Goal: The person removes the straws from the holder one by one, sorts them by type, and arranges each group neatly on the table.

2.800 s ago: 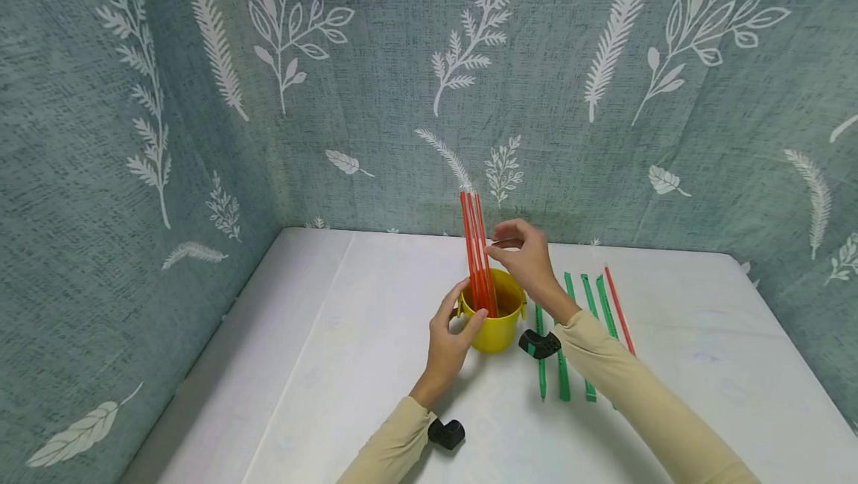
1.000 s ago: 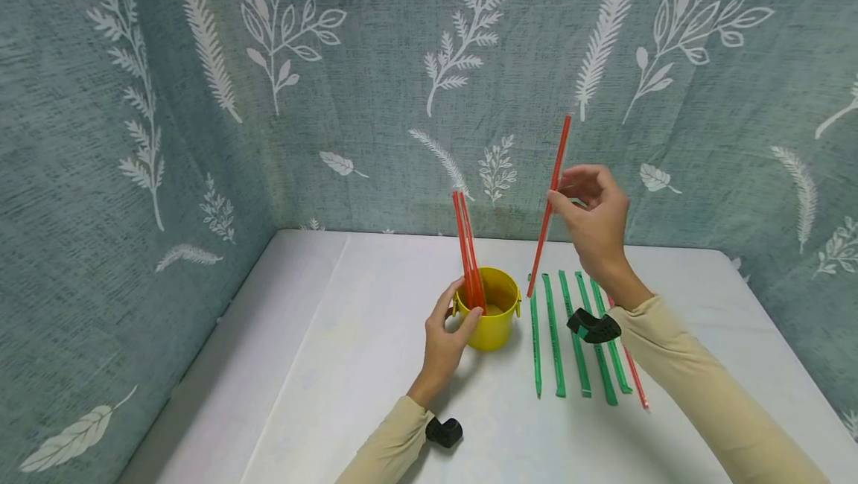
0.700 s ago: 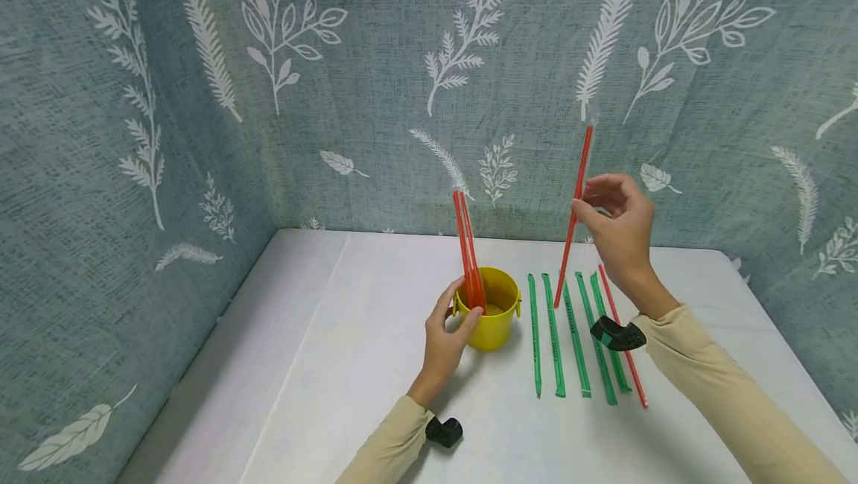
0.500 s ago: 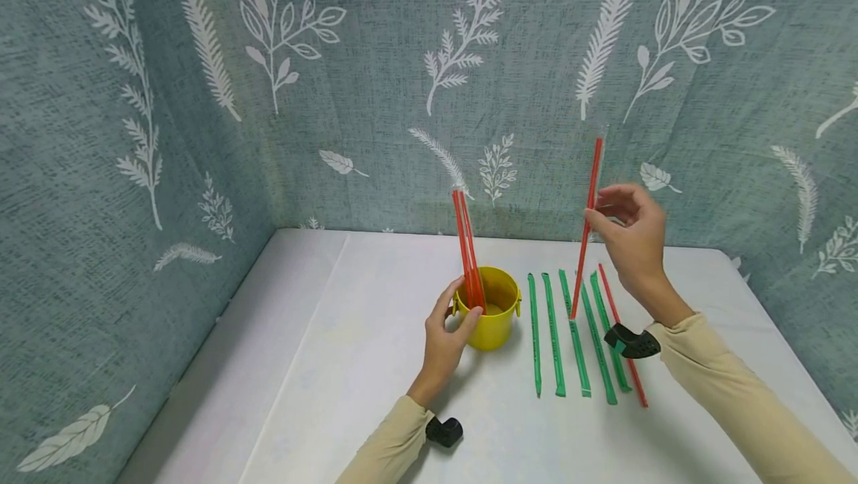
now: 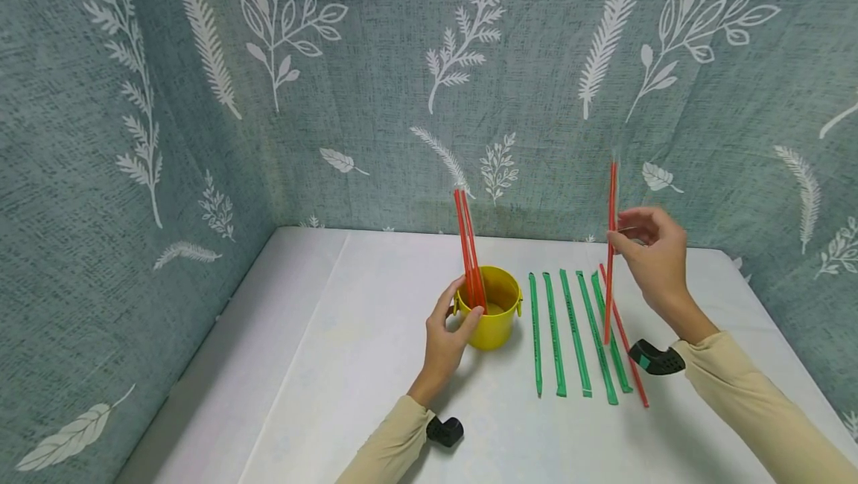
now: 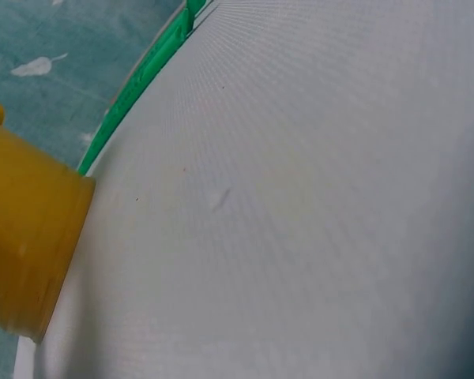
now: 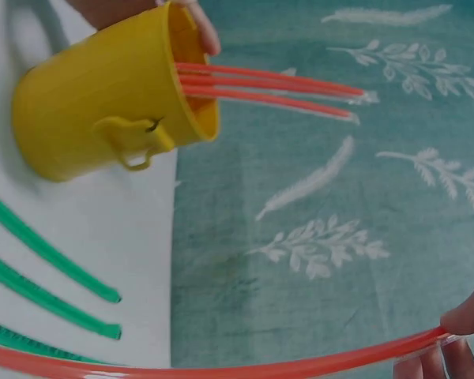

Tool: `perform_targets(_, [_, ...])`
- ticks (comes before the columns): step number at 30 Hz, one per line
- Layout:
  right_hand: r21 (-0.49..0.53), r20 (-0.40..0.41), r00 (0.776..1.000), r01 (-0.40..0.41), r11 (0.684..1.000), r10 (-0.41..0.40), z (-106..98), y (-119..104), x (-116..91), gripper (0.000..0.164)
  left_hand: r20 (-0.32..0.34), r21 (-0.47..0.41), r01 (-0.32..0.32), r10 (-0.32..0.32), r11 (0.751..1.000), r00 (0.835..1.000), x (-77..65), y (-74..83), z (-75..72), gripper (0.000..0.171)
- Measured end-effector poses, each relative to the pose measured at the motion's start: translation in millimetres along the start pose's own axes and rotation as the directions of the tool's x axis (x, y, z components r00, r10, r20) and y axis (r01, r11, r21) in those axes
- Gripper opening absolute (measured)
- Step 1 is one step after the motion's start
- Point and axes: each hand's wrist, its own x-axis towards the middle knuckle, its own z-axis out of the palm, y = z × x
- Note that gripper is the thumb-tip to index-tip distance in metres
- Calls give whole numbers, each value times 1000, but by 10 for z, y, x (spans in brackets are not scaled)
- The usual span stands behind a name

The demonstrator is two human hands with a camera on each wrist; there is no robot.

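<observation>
A small yellow bucket point(image 5: 492, 331) stands upright on the white table. My left hand point(image 5: 444, 356) holds it at the left rim, thumb in front and fingers at the side. Three red straws point(image 7: 292, 81) in clear wrappers lean inside the bucket. To the right, my right hand point(image 5: 655, 255) pinches another wrapped red straw point(image 5: 608, 290) near its middle, nearly vertical. The lower end of that straw hangs over a row of green wrapped sticks point(image 5: 573, 331). In the left wrist view the bucket point(image 6: 28, 229) shows, but the left hand does not.
One more red straw point(image 5: 625, 339) lies at the right end of the green row, slanted on the table point(image 5: 348, 365). Behind the table's back edge hangs a leaf-patterned teal cloth point(image 5: 389, 82).
My right hand has drawn a red straw out of the bucket and carried it right, then lower, over the green sticks. My left hand stays on the bucket.
</observation>
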Motion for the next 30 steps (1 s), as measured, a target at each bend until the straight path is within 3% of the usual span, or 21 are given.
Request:
perform_targets(5, [-22, 6, 1000, -16, 1000, 16, -40, 110, -51, 28, 2, -7, -5, 5, 1000, 1000, 1, -6, 1, 50])
perform_targets(6, [41, 13, 1000, -17, 999, 16, -53, 172, -53, 29, 4, -8, -4, 4, 1000, 1000, 2, -7, 1, 50])
perform_targets(8, [38, 14, 1000, -23, 999, 22, -74, 211, -68, 28, 4, -5, -2, 2, 1000, 1000, 1, -10, 3, 50])
perform_targets(12, [-3, 21, 999, -46, 999, 46, -105, 287, -86, 28, 5, -3, -4, 4, 1000, 1000, 1, 0, 1, 49])
perform_targets(13, [-82, 19, 998, -57, 995, 59, -108, 253, -101, 28, 4, -2, -5, 5, 1000, 1000, 1, 3, 0, 49])
perform_targets(20, [-122, 37, 993, -105, 987, 110, -148, 335, -162, 30, 4, 3, 0, 0, 1000, 1000, 3, 3, -5, 49])
perform_targets(23, [-114, 35, 994, -96, 989, 100, -167, 432, -179, 29, 8, -3, -1, 1, 1000, 1000, 4, -2, -2, 49])
perform_targets(26, [-37, 29, 994, -106, 994, 107, -193, 640, -178, 29, 7, -1, -5, 6, 1000, 1000, 5, -2, -1, 49])
perform_targets(30, [-64, 40, 990, -133, 989, 136, -226, 812, -196, 29, 3, 2, -8, 8, 1000, 1000, 7, 5, -3, 49])
